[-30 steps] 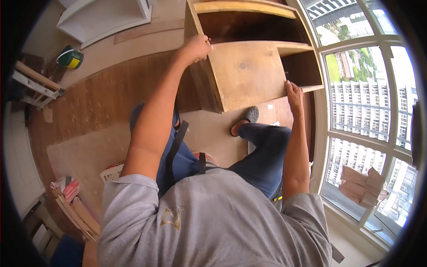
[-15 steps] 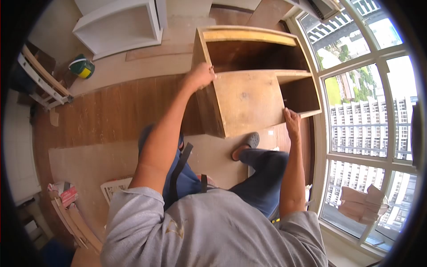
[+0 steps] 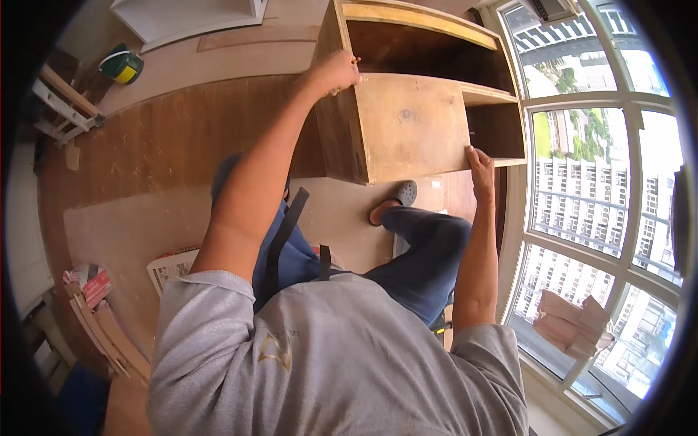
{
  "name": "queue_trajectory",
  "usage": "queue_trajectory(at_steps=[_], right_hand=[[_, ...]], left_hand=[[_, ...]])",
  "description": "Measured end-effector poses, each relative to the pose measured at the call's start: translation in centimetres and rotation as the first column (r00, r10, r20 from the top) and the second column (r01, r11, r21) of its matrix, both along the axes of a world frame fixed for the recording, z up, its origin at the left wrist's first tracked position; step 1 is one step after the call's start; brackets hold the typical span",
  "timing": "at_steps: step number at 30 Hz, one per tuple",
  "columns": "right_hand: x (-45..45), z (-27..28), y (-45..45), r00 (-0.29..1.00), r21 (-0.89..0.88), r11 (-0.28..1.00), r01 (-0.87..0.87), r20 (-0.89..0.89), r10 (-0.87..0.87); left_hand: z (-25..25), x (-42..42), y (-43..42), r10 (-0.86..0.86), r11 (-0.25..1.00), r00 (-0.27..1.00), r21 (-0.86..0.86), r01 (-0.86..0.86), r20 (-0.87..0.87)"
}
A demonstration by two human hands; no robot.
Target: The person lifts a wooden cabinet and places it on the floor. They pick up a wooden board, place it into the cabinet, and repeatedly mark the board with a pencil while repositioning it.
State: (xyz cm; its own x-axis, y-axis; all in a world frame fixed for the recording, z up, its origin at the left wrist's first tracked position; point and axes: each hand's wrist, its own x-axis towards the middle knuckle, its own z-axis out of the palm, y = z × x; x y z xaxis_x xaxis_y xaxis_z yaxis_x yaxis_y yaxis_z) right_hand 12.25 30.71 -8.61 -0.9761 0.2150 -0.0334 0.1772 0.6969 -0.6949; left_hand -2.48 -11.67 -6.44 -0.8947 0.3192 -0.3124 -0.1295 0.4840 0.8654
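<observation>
A wooden cabinet [image 3: 340,134] stands in front of me, its dark upper compartment [image 3: 422,58] facing me. Across the lower left of its front lies a flat plywood panel [image 3: 414,131], leaving a compartment [image 3: 496,131] uncovered at the right. My left hand [image 3: 336,74] is closed at the panel's upper left corner, against the cabinet's side; its fingertips are partly hidden. At the panel's right edge my right hand [image 3: 480,168] grips with the thumb on the face and fingers curled around the edge.
Large windows [image 3: 578,131] run along the right. A white cabinet [image 3: 189,22] and a green bucket [image 3: 122,65] stand at the back left. Wood strips [image 3: 109,330] lie at lower left, and a stepladder [image 3: 64,105] is farther left. My shod foot [image 3: 396,200] is below the cabinet.
The view has tilted, so the cabinet and both hands sit higher in the picture. Both hands keep their places on the panel, which looks unmoved relative to the cabinet.
</observation>
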Motion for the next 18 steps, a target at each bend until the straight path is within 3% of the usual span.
queue_trajectory(at_steps=[8,9,10,17,18], right_hand=[[-0.5,-1.7,1.6,0.999,-0.11,0.994,0.027,0.032,-0.023],[-0.4,-1.1,1.8,0.992,-0.102,0.995,0.005,0.123,0.007],[-0.2,-1.2,1.5,0.998,-0.141,0.99,-0.001,0.058,0.01],[0.5,1.5,-1.3,1.0,0.002,1.0,0.008,-0.002,-0.008],[0.5,1.5,-1.2,1.0,0.013,1.0,-0.001,-0.017,0.002]], left_hand=[[-0.1,0.4,0.0,-0.002,1.0,0.999,0.003,0.003,-0.046],[-0.3,0.4,0.0,-0.006,1.0,0.998,-0.014,0.006,-0.067],[-0.4,0.4,0.2,-0.014,1.0,0.996,-0.028,0.012,-0.091],[0.1,1.0,0.4,0.042,0.998,0.985,0.063,-0.031,-0.166],[0.5,1.1,0.4,0.032,0.999,0.994,0.038,-0.028,-0.101]])
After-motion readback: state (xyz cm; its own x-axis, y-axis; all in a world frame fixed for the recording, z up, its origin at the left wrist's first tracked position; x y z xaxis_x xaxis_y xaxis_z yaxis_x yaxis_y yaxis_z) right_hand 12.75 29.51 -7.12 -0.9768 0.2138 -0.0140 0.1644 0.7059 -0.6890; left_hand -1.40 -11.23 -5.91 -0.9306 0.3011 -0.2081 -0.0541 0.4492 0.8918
